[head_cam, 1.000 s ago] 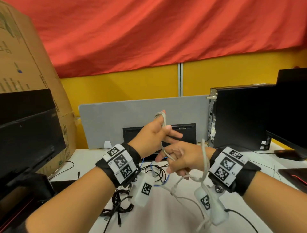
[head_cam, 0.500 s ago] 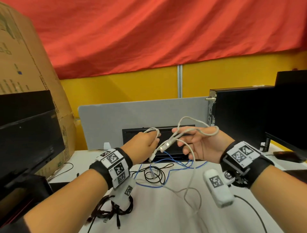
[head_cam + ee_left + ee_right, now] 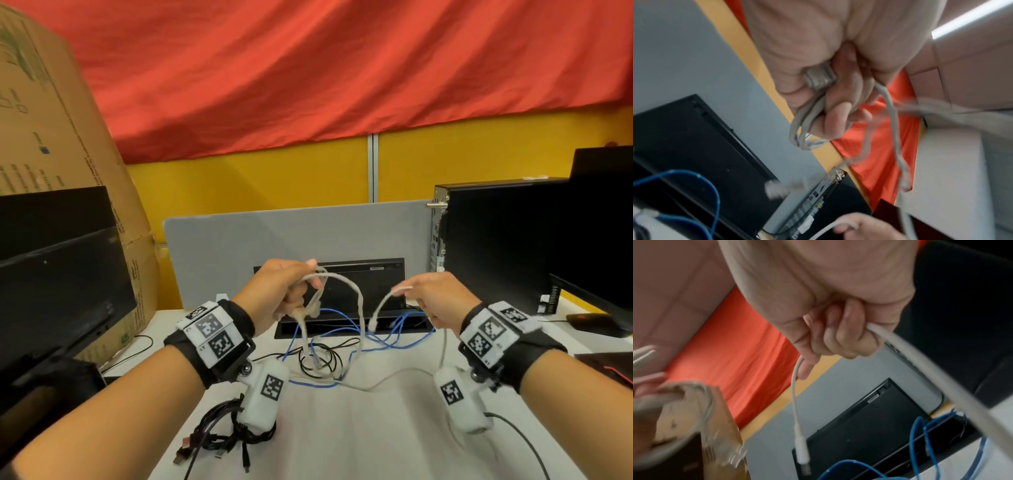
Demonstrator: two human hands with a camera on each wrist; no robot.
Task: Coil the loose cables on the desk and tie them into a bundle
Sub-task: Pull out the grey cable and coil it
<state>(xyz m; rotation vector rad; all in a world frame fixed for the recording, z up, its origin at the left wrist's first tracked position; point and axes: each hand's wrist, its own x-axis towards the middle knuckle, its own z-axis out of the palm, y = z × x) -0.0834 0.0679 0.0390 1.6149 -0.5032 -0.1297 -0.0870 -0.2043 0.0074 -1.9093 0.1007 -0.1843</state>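
No word, brand or number can be read anywhere. The big cardboard box [image 3: 51,144] at the left carries printed lines and small symbols, all too blurred to make out, and a small white label [image 3: 376,269] on the black panel at the back of the desk is equally unreadable. The wrist bands [image 3: 214,330] and the white camera housings [image 3: 270,387] bear black-and-white square code markers, with tiny characters beside them that stay illegible.

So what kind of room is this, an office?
Most likely an office workstation: a white desk with a grey divider panel behind it, a black desktop computer tower on the right, a dark monitor on the left, and network cables strewn across the desk.
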